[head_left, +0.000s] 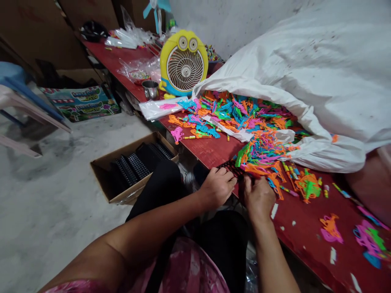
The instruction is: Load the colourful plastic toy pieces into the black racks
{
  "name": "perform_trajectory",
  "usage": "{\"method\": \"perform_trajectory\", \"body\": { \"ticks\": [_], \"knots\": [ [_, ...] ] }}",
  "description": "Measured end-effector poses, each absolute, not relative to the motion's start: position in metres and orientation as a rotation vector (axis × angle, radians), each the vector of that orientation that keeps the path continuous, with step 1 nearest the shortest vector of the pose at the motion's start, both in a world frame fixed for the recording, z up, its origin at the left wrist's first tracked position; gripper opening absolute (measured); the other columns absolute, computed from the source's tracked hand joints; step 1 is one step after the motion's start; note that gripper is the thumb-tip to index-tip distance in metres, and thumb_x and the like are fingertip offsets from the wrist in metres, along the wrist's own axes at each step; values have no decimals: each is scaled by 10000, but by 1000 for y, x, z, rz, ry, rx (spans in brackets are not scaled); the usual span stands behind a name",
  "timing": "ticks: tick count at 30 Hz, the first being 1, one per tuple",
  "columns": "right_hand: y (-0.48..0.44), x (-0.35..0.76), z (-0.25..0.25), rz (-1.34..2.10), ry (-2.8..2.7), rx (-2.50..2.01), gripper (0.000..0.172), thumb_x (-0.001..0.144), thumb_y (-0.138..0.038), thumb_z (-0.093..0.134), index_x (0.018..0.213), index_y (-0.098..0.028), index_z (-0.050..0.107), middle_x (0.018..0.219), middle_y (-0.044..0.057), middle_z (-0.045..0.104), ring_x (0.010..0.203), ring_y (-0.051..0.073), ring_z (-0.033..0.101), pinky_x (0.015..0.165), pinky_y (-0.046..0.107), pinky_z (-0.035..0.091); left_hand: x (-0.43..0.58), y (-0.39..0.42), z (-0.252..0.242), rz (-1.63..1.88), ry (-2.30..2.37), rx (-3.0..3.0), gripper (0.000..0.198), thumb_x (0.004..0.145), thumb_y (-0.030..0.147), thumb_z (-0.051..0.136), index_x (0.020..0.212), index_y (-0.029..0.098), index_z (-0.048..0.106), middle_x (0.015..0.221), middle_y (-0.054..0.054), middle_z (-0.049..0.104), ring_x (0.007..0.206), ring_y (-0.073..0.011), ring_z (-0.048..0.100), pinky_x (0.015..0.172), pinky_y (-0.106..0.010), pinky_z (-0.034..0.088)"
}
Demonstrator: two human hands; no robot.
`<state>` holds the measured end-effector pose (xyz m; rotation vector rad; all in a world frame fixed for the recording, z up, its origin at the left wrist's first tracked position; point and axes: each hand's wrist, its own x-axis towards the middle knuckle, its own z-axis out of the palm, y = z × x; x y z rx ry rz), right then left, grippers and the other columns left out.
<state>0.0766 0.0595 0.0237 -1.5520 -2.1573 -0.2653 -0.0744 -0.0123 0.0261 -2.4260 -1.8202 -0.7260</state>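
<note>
A black perforated plastic piece (229, 167) lies at the table's front edge, in front of a heap of small toy guns (265, 148). My left hand (217, 188) is closed on its near side, fingers curled over it. My right hand (259, 198) is closed at its right end, just below orange and blue toy guns; its fingertips are partly hidden. The toy guns are orange, green, blue and pink plastic, and they spill from the mouth of a big white sack (305, 73). Yellow-labelled small tubes (290, 170) lie right of the heap.
An open cardboard box (122, 194) on the floor at left holds similar black pieces. On the red table (210, 152) stand a yellow fan (186, 71), a metal cup (150, 89) and clear plastic bags (152, 109). Plastic stools (27, 97) stand far left.
</note>
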Motion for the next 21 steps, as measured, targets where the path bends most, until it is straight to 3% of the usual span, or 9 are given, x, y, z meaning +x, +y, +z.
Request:
{"method": "perform_trajectory", "body": {
  "ticks": [11,15,18,21],
  "knots": [
    [56,62,37,-306,-2248,-1769,310,941,-374,456,876,-128,633,654,114,618,529,201,535,525,313,254,-75,-10,25,-697,-1822,-2457,275,978,299,443,1175,172,587,1066,-87,581,1019,-242,478,803,-403,343],
    [52,57,43,-248,-2290,-1791,271,960,-339,454,943,-124,618,751,124,659,611,211,599,544,307,271,-77,-10,28,-707,-1832,-2487,243,946,324,511,1115,187,620,1036,-70,600,1009,-245,495,808,-395,359],
    [50,58,46,-199,-2282,-1825,263,970,-328,453,996,-115,605,812,124,680,664,206,622,557,295,277,-76,-14,39,-894,-1907,-2409,223,953,359,515,1053,203,639,1033,-53,618,986,-218,520,823,-375,383],
    [50,61,45,-131,-2271,-1790,266,976,-340,448,1007,-127,604,822,103,690,686,186,626,561,275,279,-71,-12,59,-1194,-1966,-2179,296,970,407,493,1143,197,610,1092,-66,626,1005,-203,528,865,-364,399]
  ]
}}
